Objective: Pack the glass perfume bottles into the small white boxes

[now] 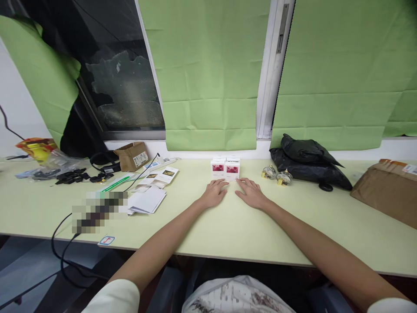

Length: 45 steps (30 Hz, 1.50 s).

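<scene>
Small white boxes with pink flower pictures on their fronts stand close together near the back of the table; the left front box (pixel 217 168) and the right front box (pixel 232 170) face me. More white boxes show behind them, partly hidden. My left hand (pixel 213 194) rests on the table just before the left box, fingers spread. Before the right box lies my right hand (pixel 251 192), its fingers also stretched out, the tips near the box's lower edge. Whether the fingertips touch the boxes I cannot tell. Neither hand holds anything.
Two glass bottles with gold caps (pixel 284 177) lie right of the boxes. Farther right are black plastic bags (pixel 309 163) and a brown carton (pixel 387 191). Flattened white packaging (pixel 148 200), cables, a small open carton (pixel 133 157) and black parts (pixel 73 176) occupy the left.
</scene>
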### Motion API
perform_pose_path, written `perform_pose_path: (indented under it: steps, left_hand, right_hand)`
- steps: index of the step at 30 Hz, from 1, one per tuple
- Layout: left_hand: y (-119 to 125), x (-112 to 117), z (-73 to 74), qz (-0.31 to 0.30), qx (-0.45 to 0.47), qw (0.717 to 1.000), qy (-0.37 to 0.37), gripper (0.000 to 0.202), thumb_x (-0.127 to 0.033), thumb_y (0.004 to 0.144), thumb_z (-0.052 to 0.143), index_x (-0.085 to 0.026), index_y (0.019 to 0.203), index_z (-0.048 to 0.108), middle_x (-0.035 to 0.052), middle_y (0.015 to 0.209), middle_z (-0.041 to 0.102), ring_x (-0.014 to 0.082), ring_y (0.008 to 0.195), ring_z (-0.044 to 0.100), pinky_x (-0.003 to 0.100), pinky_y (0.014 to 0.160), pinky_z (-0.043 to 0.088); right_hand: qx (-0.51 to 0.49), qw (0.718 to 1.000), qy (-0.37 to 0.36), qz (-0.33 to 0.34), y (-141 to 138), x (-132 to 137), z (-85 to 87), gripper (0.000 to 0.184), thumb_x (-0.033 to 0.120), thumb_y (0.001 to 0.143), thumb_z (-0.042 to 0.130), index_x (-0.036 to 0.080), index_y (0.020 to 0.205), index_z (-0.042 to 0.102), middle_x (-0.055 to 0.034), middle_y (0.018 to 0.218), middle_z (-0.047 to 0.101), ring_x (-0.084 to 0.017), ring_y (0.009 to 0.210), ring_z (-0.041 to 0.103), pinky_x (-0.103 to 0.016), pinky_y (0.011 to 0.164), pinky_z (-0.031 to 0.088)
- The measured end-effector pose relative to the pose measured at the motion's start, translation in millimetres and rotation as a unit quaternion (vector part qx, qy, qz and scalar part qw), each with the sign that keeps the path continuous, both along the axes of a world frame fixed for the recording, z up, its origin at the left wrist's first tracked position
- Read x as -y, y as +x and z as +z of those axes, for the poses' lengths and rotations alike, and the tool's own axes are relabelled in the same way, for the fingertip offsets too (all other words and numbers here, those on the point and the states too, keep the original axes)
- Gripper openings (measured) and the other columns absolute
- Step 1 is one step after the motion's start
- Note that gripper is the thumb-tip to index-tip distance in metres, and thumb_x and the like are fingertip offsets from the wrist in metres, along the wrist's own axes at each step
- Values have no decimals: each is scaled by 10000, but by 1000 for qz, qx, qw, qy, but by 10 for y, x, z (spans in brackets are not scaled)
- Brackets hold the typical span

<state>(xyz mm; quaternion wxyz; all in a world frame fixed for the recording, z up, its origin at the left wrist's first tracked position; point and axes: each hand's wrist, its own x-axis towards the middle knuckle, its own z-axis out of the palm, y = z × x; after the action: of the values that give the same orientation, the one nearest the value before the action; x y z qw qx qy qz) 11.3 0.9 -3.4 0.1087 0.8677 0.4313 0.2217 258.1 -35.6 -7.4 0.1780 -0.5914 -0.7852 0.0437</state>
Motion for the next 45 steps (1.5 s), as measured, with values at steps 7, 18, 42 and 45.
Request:
perform_pose_path:
  steps: [7, 18, 42, 45]
  left_hand:
    - [-21, -33, 24, 166, 38, 985, 2, 516, -377, 1002, 513, -266, 1505, 501, 150, 1608, 424, 390, 1465, 384, 613, 1173, 348]
    - [-96, -94, 78, 186, 23, 981, -40, 514, -340, 1029, 439, -334, 1541, 484, 16, 1713, 362, 357, 1515, 353, 581, 1212, 331]
    - [-103, 61, 99, 141, -6, 990, -19, 346, -421, 1015, 490, -280, 1299, 628, 99, 1410, 562, 326, 1347, 454, 529, 1161, 352]
    - [-105, 55, 90, 138, 0, 990, -17, 346, -421, 1013, 493, -285, 1301, 627, 97, 1408, 564, 326, 1339, 458, 531, 1154, 355]
  right_hand:
    - [-9, 1000, 1, 8, 5, 16, 22, 745, 603, 1040, 354, 292, 1700, 202, -65, 1761, 225, -362, 1543, 304, -545, 1201, 312]
    - [6, 1000, -29, -7, 5, 25, 48, 704, 630, 1048, 357, 349, 1686, 259, -85, 1775, 179, -371, 1581, 256, -549, 1233, 248]
    - [-82, 966, 116, -215, 599, -153, 29, 507, 360, 987, 494, 103, 1415, 581, -228, 1536, 442, -383, 1304, 546, -508, 1118, 424]
    - [-157, 946, 152, -239, 758, -189, 55, 488, 359, 973, 510, 154, 1409, 588, -208, 1590, 358, -351, 1269, 588, -488, 1109, 445]
